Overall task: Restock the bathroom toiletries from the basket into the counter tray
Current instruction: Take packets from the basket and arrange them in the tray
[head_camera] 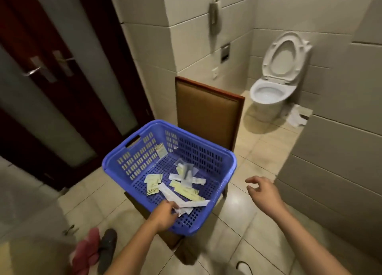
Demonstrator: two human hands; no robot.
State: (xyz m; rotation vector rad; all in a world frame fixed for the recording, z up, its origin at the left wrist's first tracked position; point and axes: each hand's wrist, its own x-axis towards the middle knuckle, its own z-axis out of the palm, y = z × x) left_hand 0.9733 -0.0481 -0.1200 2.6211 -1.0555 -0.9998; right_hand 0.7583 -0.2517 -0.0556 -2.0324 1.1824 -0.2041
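- One blue basket point(134, 161), the only one in view, sits on the seat of a chair. It looks like light, perforated plastic, stiff enough to lift by its rim or by the handle slot in its far wall. The counter tray is nowhere in view.
- One chair point(206, 109) with a padded brown back stands upright behind the basket.
- The right hand point(262, 190) hovers to the right of the basket, apart from it. Its fingers are loosely spread and hold nothing.
- The left hand point(165, 212) reaches over the basket's near rim. Its fingers are curled and pinch the near ends of the long white sachets point(192, 203).
- I count about three or four long white sachets, though blur makes this uncertain. They are thin, feather-light and probably slick. They would bend if held at one end, so several are best gathered around their middle.
- The cream flat sachets point(153, 183) number roughly four or five and overlap on the basket floor. They lie flat, so each is easiest lifted by pinching an edge.
- The clear packets point(186, 169) seem to be two, near the middle. They look crinkly and slippery.
- One small packet point(161, 150) leans against the far wall of the basket.
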